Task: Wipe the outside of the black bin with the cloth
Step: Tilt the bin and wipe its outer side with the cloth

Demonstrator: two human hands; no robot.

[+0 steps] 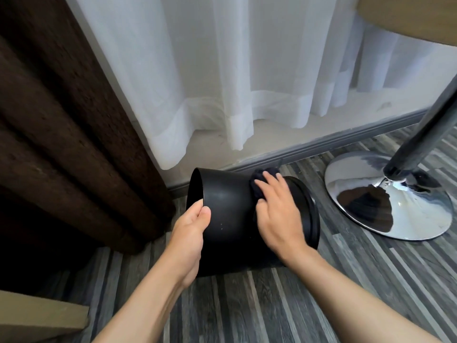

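The black bin (230, 209) lies on its side on the striped floor, its open mouth to the left and its base to the right. My left hand (189, 233) grips the rim at the mouth, thumb on the outer wall. My right hand (277, 206) presses a dark cloth (258, 180) flat against the bin's upper outer wall near the base. Most of the cloth is hidden under my fingers.
A chrome stool base (390, 199) with its slanted pole stands close to the right of the bin. A brown curtain (61, 144) hangs at the left and a white sheer curtain (222, 82) behind, above a grey skirting board (321, 147). A cardboard edge (37, 315) sits at bottom left.
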